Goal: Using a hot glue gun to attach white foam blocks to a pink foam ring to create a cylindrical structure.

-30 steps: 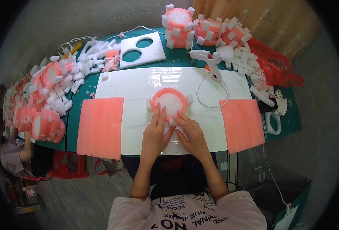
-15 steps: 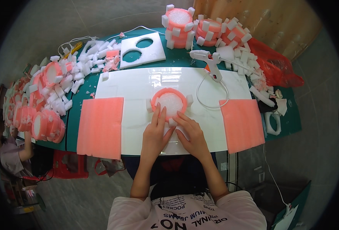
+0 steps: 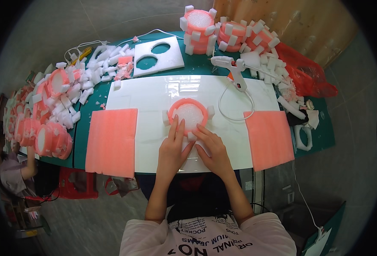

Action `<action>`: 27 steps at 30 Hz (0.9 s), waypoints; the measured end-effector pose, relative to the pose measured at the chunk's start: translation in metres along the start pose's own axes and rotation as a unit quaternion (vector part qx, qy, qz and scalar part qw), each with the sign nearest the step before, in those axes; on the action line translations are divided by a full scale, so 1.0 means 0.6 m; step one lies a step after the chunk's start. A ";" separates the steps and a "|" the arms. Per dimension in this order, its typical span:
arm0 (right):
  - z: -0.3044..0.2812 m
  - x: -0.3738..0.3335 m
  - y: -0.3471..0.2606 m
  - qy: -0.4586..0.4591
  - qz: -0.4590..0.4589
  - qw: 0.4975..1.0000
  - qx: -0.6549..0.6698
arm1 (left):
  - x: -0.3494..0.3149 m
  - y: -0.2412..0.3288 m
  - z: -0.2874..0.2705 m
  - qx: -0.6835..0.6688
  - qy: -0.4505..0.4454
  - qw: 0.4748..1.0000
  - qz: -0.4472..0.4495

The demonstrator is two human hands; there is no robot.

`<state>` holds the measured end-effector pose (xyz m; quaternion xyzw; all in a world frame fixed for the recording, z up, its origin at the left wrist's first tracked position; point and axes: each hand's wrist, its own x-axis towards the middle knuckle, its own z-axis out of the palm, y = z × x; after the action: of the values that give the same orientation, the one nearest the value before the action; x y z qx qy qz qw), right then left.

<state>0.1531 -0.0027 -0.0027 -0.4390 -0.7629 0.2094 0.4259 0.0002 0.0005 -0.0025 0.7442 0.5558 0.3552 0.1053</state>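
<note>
A round pink foam ring (image 3: 183, 101) with a white, bubbly-looking centre (image 3: 189, 114) lies on the glossy white board in front of me. Small white foam blocks stick to its left and right sides, and a third white block (image 3: 191, 136) sits at its near edge. My left hand (image 3: 172, 147) holds the ring's near left rim, its long fingers reaching onto the top. From the other side my right hand (image 3: 212, 147) curves round the near right rim. Both thumbs point toward the near block; their tips' exact contact is hard to see.
A white glue gun (image 3: 235, 70) with a looped cable rests at the board's far right. Pink foam sheets (image 3: 111, 143) flank the board (image 3: 154, 94). Loose white blocks and finished-looking pink rings crowd the table's left and far right. Another person (image 3: 15, 170) sits at far left.
</note>
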 end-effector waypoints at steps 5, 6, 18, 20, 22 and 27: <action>-0.002 0.000 -0.003 -0.013 0.021 1.000 0.006 | 0.000 0.001 -0.002 -0.001 -0.002 1.000 -0.003; -0.001 0.000 -0.001 -0.007 0.008 1.000 0.003 | 0.000 0.000 -0.001 0.000 -0.001 1.000 0.000; -0.003 0.001 -0.004 -0.007 0.015 1.000 0.010 | 0.000 -0.002 0.002 0.004 0.012 1.000 0.013; -0.001 0.000 -0.001 -0.010 0.022 0.999 0.021 | 0.000 -0.002 0.002 0.005 0.016 1.000 0.017; 0.001 -0.001 0.001 -0.004 0.014 0.999 0.031 | -0.001 -0.001 0.002 0.004 0.007 1.000 0.008; 0.002 -0.002 -0.003 0.002 0.029 0.999 0.043 | -0.003 -0.003 0.001 0.003 0.004 1.000 0.014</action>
<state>0.1516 -0.0047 -0.0030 -0.4422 -0.7394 0.2539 0.4396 -0.0012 -0.0002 -0.0049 0.7509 0.5466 0.3580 0.0957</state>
